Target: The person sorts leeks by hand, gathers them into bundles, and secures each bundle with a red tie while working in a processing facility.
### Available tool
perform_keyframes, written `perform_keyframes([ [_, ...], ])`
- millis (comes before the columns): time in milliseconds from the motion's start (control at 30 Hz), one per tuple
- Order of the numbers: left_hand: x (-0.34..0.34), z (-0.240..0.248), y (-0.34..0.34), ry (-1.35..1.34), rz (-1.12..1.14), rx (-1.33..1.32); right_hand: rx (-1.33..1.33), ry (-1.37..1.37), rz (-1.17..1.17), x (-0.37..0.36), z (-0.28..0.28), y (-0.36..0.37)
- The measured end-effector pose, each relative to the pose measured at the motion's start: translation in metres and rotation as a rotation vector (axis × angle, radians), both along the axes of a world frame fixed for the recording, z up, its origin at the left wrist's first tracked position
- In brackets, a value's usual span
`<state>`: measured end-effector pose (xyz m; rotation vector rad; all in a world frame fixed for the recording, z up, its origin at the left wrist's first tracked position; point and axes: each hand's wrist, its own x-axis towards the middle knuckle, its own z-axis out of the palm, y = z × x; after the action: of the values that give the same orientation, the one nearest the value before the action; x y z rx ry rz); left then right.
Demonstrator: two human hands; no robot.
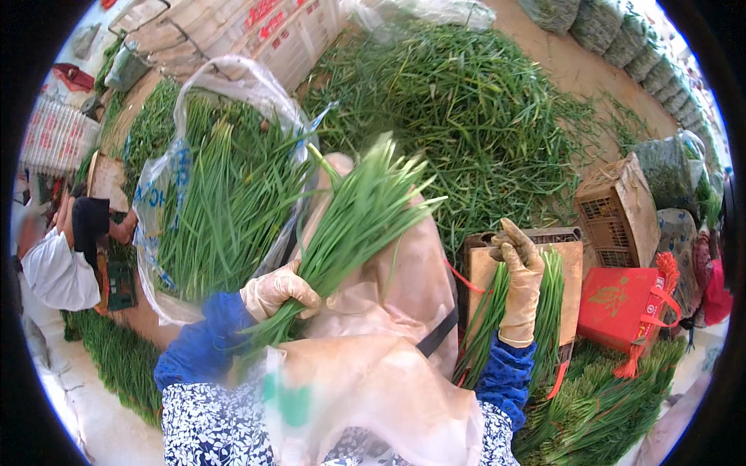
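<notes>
My left hand (278,295), in a pale rubber glove, is closed around the lower part of a bunch of green chives (361,206). The leaf ends fan out up and to the right over my lap, slightly blurred. My gloved right hand (522,283), its fingertips stained brown, is raised above a wooden board (571,311). Its fingers are apart, with nothing visible between them. On that board, beneath the hand and forearm, lie more chives (552,283). A clear plastic bag (184,116) full of long chives stands left of my knees.
A large heap of loose green leaves (458,116) spreads ahead. On the right are a red box (614,311) and a brown crate (618,210). Chives (598,404) are piled at lower right, others (116,365) at lower left. Another person's white sleeve (58,268) shows at far left.
</notes>
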<state>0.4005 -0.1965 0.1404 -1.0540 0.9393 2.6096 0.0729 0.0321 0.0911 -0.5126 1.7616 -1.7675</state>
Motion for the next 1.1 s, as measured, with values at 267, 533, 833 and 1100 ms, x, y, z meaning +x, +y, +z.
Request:
perform_keyframes([
  [267, 0.026, 0.000, 0.011, -0.115, -0.106, 0.006, -0.014, -0.041, 0.107, 0.021, 0.007, -0.053],
  [533, 0.038, -0.019, 0.013, -0.032, -0.040, 0.096, -0.257, -0.024, 0.749, 0.004, 0.062, -0.120],
  [833, 0.040, -0.026, 0.004, -0.024, -0.044, 0.256, 0.273, 0.340, 0.577, 0.031, -0.008, -0.143],
  [1100, 0.048, -0.038, 0.005, -0.076, -0.099, 0.235, 0.645, 1.374, 0.734, 0.047, 0.031, -0.161],
])
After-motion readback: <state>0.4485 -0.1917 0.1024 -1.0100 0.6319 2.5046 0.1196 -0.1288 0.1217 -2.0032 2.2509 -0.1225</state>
